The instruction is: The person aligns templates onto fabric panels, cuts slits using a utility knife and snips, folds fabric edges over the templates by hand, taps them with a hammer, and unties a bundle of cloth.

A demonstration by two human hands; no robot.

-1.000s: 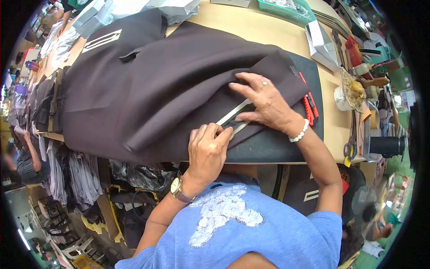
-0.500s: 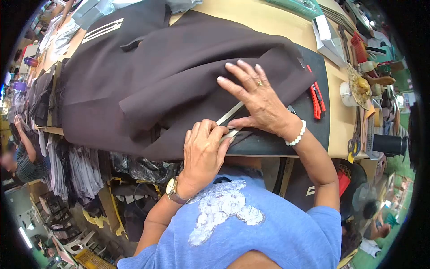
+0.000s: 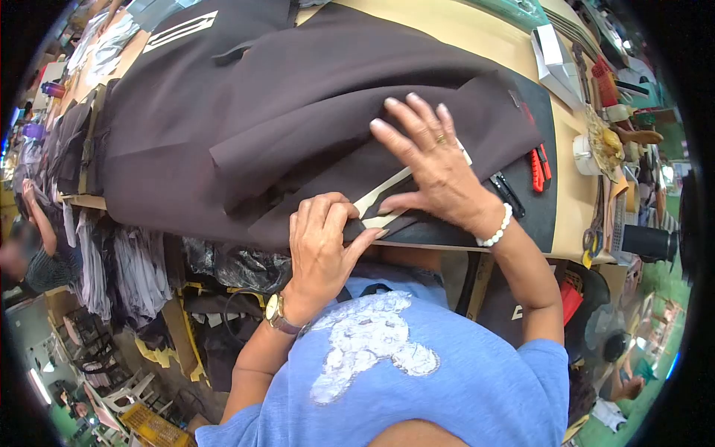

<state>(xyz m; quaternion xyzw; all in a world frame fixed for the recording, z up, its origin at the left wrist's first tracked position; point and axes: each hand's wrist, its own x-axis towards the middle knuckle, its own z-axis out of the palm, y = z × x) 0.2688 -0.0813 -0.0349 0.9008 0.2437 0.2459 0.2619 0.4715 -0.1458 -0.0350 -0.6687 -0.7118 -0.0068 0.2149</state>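
Note:
Dark brown fabric (image 3: 298,97) lies in folds over the table and a black mat (image 3: 538,216). Near the front edge, a cream strip (image 3: 383,188) runs along the fabric between my hands. My left hand (image 3: 320,235) pinches the fabric at the strip's lower end, thumb and bent fingers on either side. My right hand (image 3: 439,167) rests over the strip and fabric with its fingers spread and its thumb by the strip. Another piece with cream stripes (image 3: 180,31) is at the upper left.
Right of the fabric lie a red cutter (image 3: 538,170) and a black cutter (image 3: 508,195). Farther right are a white box (image 3: 557,65), a white cup (image 3: 585,155) and scissors (image 3: 590,244). A person (image 3: 45,238) is at the far left.
My left hand has shifted left, and its fingers have loosened around the fabric. My right hand's fingers have spread wider. More of the strip and the black cutter now show.

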